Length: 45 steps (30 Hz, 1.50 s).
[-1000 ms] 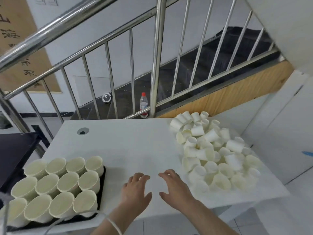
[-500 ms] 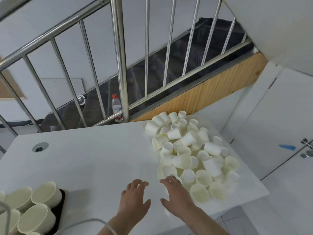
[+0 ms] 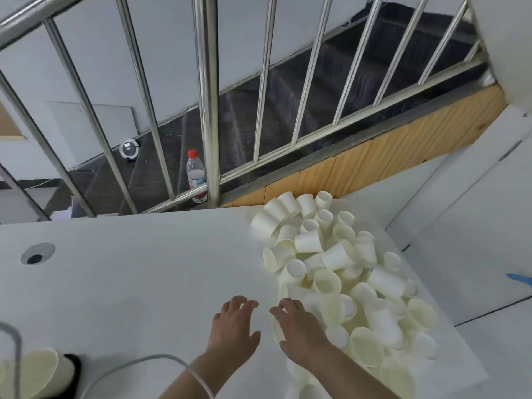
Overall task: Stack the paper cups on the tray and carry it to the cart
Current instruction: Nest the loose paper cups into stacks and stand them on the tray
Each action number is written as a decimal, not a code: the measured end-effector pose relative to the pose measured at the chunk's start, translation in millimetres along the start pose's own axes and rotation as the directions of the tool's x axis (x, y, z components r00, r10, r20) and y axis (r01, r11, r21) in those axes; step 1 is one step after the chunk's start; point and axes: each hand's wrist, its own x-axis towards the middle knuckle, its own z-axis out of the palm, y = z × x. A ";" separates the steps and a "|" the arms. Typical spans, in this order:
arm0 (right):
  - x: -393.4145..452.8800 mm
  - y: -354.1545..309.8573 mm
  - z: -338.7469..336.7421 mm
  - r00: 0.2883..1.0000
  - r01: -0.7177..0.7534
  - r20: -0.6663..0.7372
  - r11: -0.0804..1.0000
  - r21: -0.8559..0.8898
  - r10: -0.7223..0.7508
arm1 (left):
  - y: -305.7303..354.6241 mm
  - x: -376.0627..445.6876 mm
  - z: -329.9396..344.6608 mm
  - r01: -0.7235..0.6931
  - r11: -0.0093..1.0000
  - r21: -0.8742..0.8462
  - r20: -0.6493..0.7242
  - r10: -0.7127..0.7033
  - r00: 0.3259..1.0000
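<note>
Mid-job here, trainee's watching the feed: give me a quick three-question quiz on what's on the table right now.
1. True or false: the right hand grips a cup.
2. Where does the pile of loose cups lie on the table: A) left side B) right side C) centre?
3. What colour is the cap of the bottle behind the railing?

Key: 1. False, both it and the left hand are open. 2. B. 3. Red.

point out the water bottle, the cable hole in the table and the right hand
water bottle [image 3: 196, 175]: head view, on its label.
cable hole [image 3: 37, 253]: head view, on its grey ring.
right hand [image 3: 299, 326]: head view, back of the hand.
</note>
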 end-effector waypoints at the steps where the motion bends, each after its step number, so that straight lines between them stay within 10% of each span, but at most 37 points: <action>1: 4.7 -0.8 2.2 1.000 0.020 0.023 0.999 -0.033 -0.019 | -3.4 3.9 -0.2 0.006 1.000 -0.001 0.004 -0.006 1.000; 12: 28.7 7.4 16.5 0.999 0.042 -0.032 0.997 0.058 -0.040 | -8.2 14.5 5.5 0.058 0.998 -0.022 0.001 -0.058 0.998; 27: 38.1 2.7 -6.5 0.961 -0.051 -0.161 0.717 0.696 0.225 | 1.3 12.8 12.1 -0.020 0.987 -0.158 -0.047 0.013 0.999; 45: 115.2 33.5 -48.6 0.945 -0.171 -0.211 0.928 0.330 0.249 | -48.6 60.2 -17.7 0.219 0.964 -0.153 -0.146 -0.241 0.959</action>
